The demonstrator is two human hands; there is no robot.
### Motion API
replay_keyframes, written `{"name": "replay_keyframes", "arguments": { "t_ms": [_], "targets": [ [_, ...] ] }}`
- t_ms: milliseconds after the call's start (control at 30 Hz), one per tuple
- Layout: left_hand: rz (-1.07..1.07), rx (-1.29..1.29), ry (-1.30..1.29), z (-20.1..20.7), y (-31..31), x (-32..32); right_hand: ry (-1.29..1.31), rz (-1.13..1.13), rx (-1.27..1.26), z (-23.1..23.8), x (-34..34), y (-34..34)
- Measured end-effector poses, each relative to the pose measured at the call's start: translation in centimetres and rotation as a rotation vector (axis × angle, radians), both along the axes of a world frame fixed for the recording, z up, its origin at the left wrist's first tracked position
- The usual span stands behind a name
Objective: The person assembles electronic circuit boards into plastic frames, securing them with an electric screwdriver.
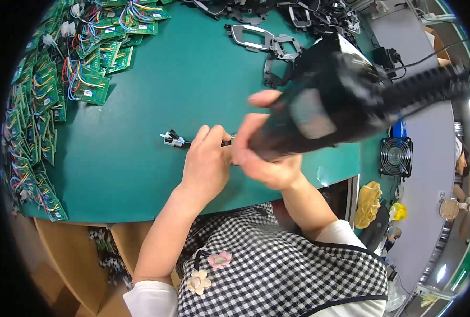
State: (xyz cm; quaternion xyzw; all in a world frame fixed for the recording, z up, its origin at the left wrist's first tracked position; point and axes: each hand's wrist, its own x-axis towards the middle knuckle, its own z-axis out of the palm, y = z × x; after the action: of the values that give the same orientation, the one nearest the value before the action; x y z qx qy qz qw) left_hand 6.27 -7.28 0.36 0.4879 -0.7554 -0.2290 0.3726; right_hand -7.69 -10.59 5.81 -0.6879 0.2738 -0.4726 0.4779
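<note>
Cable [187, 143], short and dark, is held low over the green worktop [124, 174], in front of the apron, with white and black connectors [173, 139] left projecting beyond the knuckles. It is grasped in the curled fingers of the left hand [206, 164]; the part inside the fist is hidden. A black tool [351, 100], one in number and blurred, is clasped at its narrower end by the right hand [274, 169], close beside the left. On its side a pale label [311, 113] is carried, from which no writing can be made out. Whether the cable is touched by the tool cannot be told.

The worktop's near edge is passed over by both forearms, and its right corner is rounded off beside the right arm. Between the hands and the boards a broad green stretch is left for moving; to the right, room is narrowed by the tool's bulk.

Green circuit boards [89, 89] with coloured wires are heaped along the left, too overlapped to be counted. Three frames [250, 38] are set apart from a dark pile at the far side. At the right, one black fan [395, 157] and one yellow cloth [368, 205] are seen. Two fabric flowers [220, 259] are borne on the checked apron [277, 264].
</note>
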Motion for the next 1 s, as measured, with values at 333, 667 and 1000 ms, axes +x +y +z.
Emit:
{"name": "replay_keyframes", "arguments": {
  "t_ms": [333, 667, 1000],
  "targets": [
    [0.025, -0.012, 0.34, 0.2, -0.2, -1.2, 0.083, 0.184, -0.132, -0.7, 0.2, -1.1],
    [0.151, -0.268, -0.37, 4.2, -8.1, 6.5, -0.473, -0.221, 0.029, 0.7, -7.5, 0.8],
    [0.351, 0.376, -0.394, 3.4, -14.6, -7.1, -0.599, -0.137, 0.045, -2.6, -8.3, 0.9]
  ]
}}
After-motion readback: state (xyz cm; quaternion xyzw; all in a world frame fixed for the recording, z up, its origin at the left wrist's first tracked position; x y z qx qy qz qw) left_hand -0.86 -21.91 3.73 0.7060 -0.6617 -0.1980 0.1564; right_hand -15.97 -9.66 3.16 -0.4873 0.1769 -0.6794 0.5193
